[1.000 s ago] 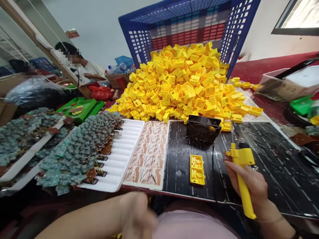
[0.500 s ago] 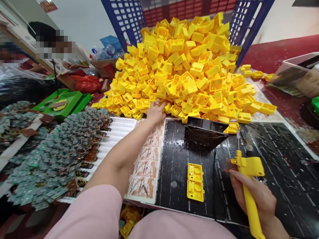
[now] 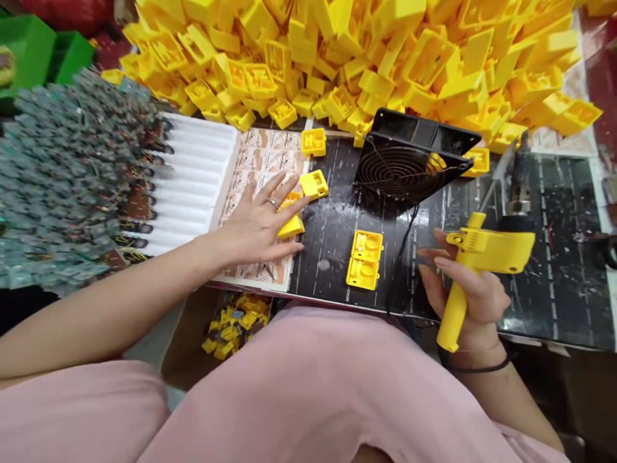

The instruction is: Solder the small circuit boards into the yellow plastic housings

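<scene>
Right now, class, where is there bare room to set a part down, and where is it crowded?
Bare: black mat right of the yellow tool; white ribbed tray between circuit boards and left hand. Crowded: yellow housing heap behind the fan.

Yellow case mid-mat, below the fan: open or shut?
Open. The yellow case lies flat on the black mat, its two halves side by side with hollow insides facing up.

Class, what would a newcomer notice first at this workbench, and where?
First, the huge heap of yellow housings piles up at the back, behind a black fan. At left lies a spread of grey-green circuit boards. Nearer, the right hand grips a yellow tool; the left hand rests on a loose yellow housing.
</scene>
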Demonstrator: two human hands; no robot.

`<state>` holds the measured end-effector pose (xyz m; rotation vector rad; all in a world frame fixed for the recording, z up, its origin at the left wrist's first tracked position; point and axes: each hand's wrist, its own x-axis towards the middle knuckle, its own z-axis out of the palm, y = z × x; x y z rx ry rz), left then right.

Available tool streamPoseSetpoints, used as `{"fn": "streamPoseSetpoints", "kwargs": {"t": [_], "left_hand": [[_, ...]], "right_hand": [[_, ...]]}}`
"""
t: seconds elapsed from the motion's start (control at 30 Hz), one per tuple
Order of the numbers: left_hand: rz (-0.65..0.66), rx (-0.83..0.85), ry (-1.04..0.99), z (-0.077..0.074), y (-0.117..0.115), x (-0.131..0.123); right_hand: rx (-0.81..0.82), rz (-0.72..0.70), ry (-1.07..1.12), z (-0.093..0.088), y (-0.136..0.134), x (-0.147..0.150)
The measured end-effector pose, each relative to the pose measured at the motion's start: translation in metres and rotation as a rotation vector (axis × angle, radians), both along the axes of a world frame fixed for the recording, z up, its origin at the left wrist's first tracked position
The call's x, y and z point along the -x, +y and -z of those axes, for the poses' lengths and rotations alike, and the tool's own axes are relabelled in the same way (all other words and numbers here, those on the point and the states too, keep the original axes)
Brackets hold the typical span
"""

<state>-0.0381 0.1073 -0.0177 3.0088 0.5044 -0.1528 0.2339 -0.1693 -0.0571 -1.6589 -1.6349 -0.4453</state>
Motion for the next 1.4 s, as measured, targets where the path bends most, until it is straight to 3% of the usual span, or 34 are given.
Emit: {"fn": "streamPoseSetpoints", "kwargs": {"t": [0.2, 0.33, 0.53, 0.63, 0.77, 0.87, 0.97, 1.07, 1.13, 1.27, 1.4], "left_hand": [[0.217, -0.025, -0.115, 0.014, -0.048, 0.015], [0.201, 0.113, -0.183, 0.011, -0.068, 0.016], [0.103, 0.106, -0.269, 0.004, -0.061, 0.027], [0.069, 0.072, -0.163, -0.002, -0.059, 0.02], [-0.034, -0.099, 0.095, -0.019, -0.068, 0.004], [-0.034, 0.012, 0.217, -0.03, -0.074, -0.003], [0.085, 0.175, 0.105, -0.033, -0.068, -0.002], [0.36, 0.193, -0.088, -0.024, -0.056, 0.0], [0.474, 0.168, -0.124, -0.014, -0.054, 0.0], [0.326, 0.006, -0.138, -0.003, -0.067, 0.001], [0.199, -0.019, -0.177, -0.009, -0.065, -0.003]], "right_hand": [[0.163, -0.258, 0.054, -0.018, 0.013, 0.01], [0.28, -0.392, -0.007, -0.022, 0.027, 0.014], [0.332, -0.491, -0.069, -0.025, 0.044, 0.01], [0.361, -0.508, -0.094, -0.024, 0.05, 0.01], [0.368, -0.472, -0.114, -0.021, 0.051, 0.018], [0.372, -0.446, -0.113, -0.019, 0.05, 0.024], [0.38, -0.452, -0.094, -0.018, 0.049, 0.027], [0.377, -0.468, -0.075, -0.018, 0.048, 0.025], [0.372, -0.47, -0.057, -0.017, 0.048, 0.024], [0.366, -0.467, -0.023, -0.014, 0.048, 0.024], [0.367, -0.477, -0.031, -0.013, 0.048, 0.026]]}}
